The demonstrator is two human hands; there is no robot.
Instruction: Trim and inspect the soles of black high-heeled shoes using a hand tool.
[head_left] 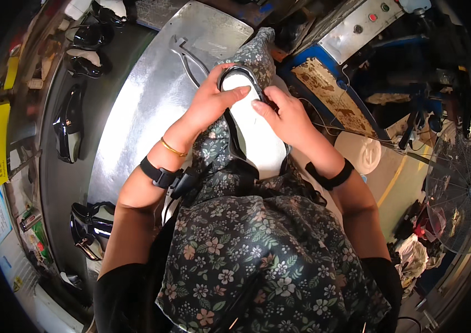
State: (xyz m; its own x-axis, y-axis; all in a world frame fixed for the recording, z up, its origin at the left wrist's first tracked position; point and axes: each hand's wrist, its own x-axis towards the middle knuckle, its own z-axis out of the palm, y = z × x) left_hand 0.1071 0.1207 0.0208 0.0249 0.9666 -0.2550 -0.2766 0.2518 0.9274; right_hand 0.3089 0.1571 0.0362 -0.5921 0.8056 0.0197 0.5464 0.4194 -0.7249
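A shoe [256, 133] lies sole-up over my lap, its white bottom facing me and the dark edge of its upper curling round the rim. My left hand [213, 101] is closed round the left side of its far end, thumb pressed on the white surface. On the opposite side my right hand [288, 115] grips the edge, its thumb also resting on the white bottom. A floral apron [241, 250] covers my lap, and patterned cloth [255, 53] shows beyond the shoe. Metal pincers [188, 58] lie on the metal tabletop [135, 105], just beyond my left hand.
Several glossy black shoes [69, 125] stand along a dark conveyor [55, 194] on the left. To the right are a blue machine [335, 83] with a button panel [360, 28], a white round container [360, 152] and a caged fan [463, 188]. Crumpled material [413, 255] lies below the fan.
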